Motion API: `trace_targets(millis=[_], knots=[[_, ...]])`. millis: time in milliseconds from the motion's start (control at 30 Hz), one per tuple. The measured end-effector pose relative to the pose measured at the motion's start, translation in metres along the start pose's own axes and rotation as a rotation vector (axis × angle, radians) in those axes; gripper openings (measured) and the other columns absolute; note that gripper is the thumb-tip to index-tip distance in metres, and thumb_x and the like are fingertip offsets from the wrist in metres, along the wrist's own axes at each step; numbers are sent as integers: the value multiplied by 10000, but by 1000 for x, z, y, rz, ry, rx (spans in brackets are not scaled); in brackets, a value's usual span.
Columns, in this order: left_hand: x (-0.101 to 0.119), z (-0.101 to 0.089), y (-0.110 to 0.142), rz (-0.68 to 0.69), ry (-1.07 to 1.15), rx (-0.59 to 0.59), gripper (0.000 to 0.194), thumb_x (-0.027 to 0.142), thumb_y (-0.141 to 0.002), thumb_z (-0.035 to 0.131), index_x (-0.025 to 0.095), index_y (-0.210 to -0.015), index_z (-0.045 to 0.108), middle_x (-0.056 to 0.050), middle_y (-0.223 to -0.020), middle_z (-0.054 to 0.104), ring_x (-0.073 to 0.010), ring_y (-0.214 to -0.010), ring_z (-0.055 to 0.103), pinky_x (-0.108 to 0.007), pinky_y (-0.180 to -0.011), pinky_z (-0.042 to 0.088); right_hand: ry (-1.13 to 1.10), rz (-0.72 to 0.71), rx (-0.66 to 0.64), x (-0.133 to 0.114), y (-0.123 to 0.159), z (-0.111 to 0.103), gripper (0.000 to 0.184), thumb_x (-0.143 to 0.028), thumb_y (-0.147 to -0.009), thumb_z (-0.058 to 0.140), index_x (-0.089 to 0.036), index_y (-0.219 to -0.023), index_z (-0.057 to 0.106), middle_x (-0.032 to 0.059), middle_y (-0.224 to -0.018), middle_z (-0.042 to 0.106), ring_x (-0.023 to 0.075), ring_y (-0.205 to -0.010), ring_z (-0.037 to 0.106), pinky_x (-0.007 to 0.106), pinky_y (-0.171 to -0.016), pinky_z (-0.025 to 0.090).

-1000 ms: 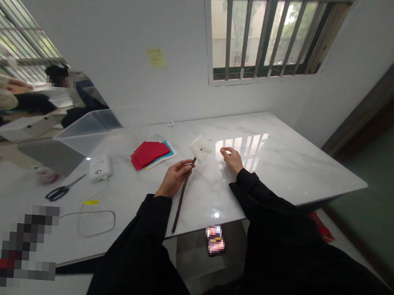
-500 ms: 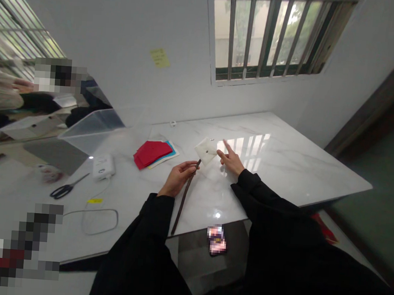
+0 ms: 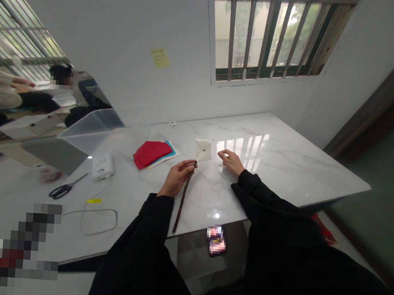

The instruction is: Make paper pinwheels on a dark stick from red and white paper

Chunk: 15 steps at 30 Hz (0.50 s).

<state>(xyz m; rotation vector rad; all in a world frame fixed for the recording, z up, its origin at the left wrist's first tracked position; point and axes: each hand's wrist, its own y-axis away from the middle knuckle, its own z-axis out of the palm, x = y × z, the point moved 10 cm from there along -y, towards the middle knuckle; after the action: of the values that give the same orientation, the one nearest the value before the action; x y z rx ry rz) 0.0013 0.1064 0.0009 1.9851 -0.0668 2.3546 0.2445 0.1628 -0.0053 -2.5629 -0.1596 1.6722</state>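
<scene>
Pinching a dark leather strap (image 3: 183, 199) in the left hand (image 3: 176, 178), a white envelope-shaped pouch (image 3: 202, 150) at its 12 o'clock end, while the right hand (image 3: 229, 162) has relaxed from pointing, fingers loosely curled and empty.

Two hands (image 3: 176, 178), one dark strap (image 3: 183, 198), one white pouch (image 3: 202, 150), one phone (image 3: 216, 241)

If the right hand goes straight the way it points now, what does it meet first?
The right hand would probably meet the white square pouch on the dark strap; depth is unclear.

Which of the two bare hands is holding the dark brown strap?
The left hand pinches the dark brown strap between thumb and fingers; the right hand sits apart from it, holding nothing visible.
</scene>
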Motion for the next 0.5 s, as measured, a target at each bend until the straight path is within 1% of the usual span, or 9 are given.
trace_targets(millis=[33, 100, 167, 200, 267, 333, 367, 400, 500], knots=[[0, 0, 0, 0, 2, -2, 552, 433, -603, 987, 165, -1046, 796, -98, -1004, 790, -202, -938, 703, -303, -830, 523, -19, 23, 14, 1, 1, -1, 466, -520, -997, 586, -149, -1256, 701, -1, -690, 661, 166, -673, 637, 300, -793, 471], [0, 1, 0, 1, 0, -6, 546, 431, -607, 986, 165, -1045, 797, -99, -1003, 790, -205, -946, 702, -300, -826, 521, -64, 62, 26, 3, 3, -1, 643, -510, -985, 635, -129, -1493, 536, -3, -721, 685, 161, -681, 639, 296, -790, 479], [1, 2, 1, 4, -11, -13, 540, 430, -623, 977, 165, -1057, 796, -102, -1015, 789, -211, -951, 702, -305, -824, 521, -130, 83, -32, 3, 5, 4, 705, -538, -991, 622, -107, -1531, 482, -24, -663, 652, 143, -611, 581, 277, -699, 461], [1, 2, 1, 7, -17, -16, 537, 430, -633, 971, 165, -1065, 794, -104, -1024, 789, -214, -953, 701, -310, -826, 521, -170, 84, -129, 1, 7, 13, 666, -560, -997, 599, -96, -1472, 540, -34, -618, 618, 131, -557, 527, 266, -630, 431], [2, 2, 1, 14, -23, -20, 532, 430, -647, 963, 164, -1075, 789, -107, -1035, 789, -217, -956, 699, -316, -831, 519, -250, 65, -436, -7, 17, 41, 571, -609, -996, 566, -88, -1188, 702, -50, -524, 521, 105, -465, 396, 256, -514, 331], [3, 2, 1, 19, -22, -18, 529, 426, -653, 960, 163, -1077, 786, -107, -1040, 788, -214, -955, 696, -318, -837, 517, -313, 36, -700, -15, 34, 63, 550, -642, -964, 594, -118, -841, 705, -62, -460, 418, 81, -428, 290, 252, -462, 232], [2, 2, 1, 19, -20, -15, 529, 423, -650, 961, 163, -1077, 785, -106, -1038, 788, -212, -948, 695, -318, -837, 517, -341, 31, -754, -17, 38, 67, 549, -645, -944, 624, -140, -732, 656, -68, -447, 381, 71, -423, 259, 249, -453, 198], [2, 1, 1, 18, -17, -12, 532, 421, -647, 962, 164, -1077, 784, -104, -1036, 788, -208, -938, 693, -318, -836, 518, -374, 41, -750, -17, 38, 68, 548, -642, -927, 650, -159, -671, 604, -75, -444, 355, 64, -422, 237, 245, -447, 172], [1, 1, 0, 16, -7, -9, 537, 418, -639, 964, 166, -1078, 785, -102, -1036, 787, -202, -920, 691, -318, -834, 523, -464, 105, -636, -10, 30, 66, 526, -620, -917, 678, -182, -657, 548, -86, -459, 331, 57, -421, 215, 235, -438, 143]])
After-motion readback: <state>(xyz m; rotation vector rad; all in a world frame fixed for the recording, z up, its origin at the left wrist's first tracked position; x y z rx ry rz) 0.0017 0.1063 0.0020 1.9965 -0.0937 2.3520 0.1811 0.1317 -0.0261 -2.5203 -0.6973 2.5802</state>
